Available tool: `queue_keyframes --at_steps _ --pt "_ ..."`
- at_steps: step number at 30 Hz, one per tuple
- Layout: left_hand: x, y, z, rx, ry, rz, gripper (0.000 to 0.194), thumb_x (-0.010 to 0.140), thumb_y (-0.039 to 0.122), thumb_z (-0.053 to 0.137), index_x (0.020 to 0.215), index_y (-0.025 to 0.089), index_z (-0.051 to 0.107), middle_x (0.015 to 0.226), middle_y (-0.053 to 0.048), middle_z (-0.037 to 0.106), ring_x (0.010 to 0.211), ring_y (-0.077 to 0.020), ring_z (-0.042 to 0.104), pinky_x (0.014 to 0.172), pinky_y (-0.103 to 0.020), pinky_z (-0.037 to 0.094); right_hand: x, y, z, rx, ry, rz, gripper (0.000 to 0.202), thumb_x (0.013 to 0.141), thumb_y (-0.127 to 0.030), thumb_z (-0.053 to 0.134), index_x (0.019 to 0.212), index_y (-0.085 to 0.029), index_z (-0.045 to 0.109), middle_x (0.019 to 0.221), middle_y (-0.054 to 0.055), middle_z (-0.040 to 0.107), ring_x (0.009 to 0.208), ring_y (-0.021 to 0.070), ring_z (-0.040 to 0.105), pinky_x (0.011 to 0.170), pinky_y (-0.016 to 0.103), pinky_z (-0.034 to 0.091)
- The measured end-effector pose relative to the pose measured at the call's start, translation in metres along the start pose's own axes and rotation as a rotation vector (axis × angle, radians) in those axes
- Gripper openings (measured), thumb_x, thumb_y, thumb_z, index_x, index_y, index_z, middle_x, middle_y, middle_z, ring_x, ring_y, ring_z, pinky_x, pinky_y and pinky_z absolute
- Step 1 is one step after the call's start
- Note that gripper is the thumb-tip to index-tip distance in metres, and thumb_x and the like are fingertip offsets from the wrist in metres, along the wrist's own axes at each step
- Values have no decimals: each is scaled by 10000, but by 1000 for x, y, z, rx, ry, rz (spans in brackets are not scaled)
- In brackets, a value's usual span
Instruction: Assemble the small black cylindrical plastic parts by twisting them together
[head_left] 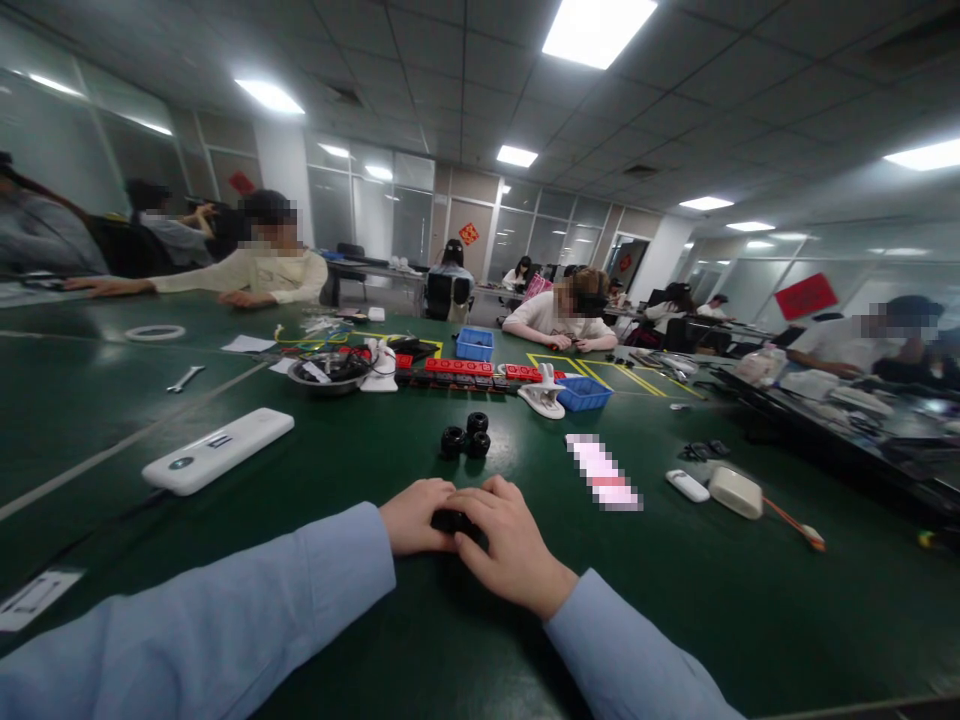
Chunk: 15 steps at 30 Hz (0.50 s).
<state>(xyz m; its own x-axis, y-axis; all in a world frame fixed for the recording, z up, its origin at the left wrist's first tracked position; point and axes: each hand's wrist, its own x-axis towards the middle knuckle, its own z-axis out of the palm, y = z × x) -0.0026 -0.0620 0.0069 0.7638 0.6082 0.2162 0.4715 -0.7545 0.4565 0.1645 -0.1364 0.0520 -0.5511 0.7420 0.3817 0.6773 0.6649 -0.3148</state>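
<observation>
Close to me, just above the green table (600, 640), my left hand (418, 515) and my right hand (506, 535) meet with curled fingers. Between them is a small black object (454, 522), mostly covered by my right hand's fingers, so its kind does not show. Both hands are closed around it. Straight ahead of my fingers, three small black rubbery wheels (474, 438) stand in a tight cluster, apart from my hands.
A white power bank (221, 450) with a cable lies left, near a wrench (185, 379). Red bricks (459, 367), a blue bin (585, 393) and a metal bowl (330, 378) stand farther off. Rightward are a blurred-out phone (602, 472) and a white case (736, 492). People sit around.
</observation>
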Motion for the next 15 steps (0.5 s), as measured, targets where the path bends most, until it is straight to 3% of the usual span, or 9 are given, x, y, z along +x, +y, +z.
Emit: queue_keyframes --at_steps 4,11,15 --pt "0 -1 1 14 10 -9 205 654 317 671 778 165 612 817 -14 576 791 -193 535 724 -286 410 -1 -3 0 -6 1 -23 332 737 -131 543 1057 -221 556 1065 -3 623 821 186 427 740 330 323" --pt "0 -4 2 27 18 57 264 686 414 653 683 161 578 762 -4 546 740 -173 512 688 -274 386 -2 -7 0 12 0 -57 205 751 -132 509 926 -199 592 870 24 642 804 192 450 727 331 335" --pt "0 -3 2 27 15 53 224 685 365 653 683 158 567 758 -6 545 737 -173 506 677 -269 383 -3 -5 0 63 27 -65 120 767 -167 517 856 -192 594 799 19 635 774 185 458 730 334 344"
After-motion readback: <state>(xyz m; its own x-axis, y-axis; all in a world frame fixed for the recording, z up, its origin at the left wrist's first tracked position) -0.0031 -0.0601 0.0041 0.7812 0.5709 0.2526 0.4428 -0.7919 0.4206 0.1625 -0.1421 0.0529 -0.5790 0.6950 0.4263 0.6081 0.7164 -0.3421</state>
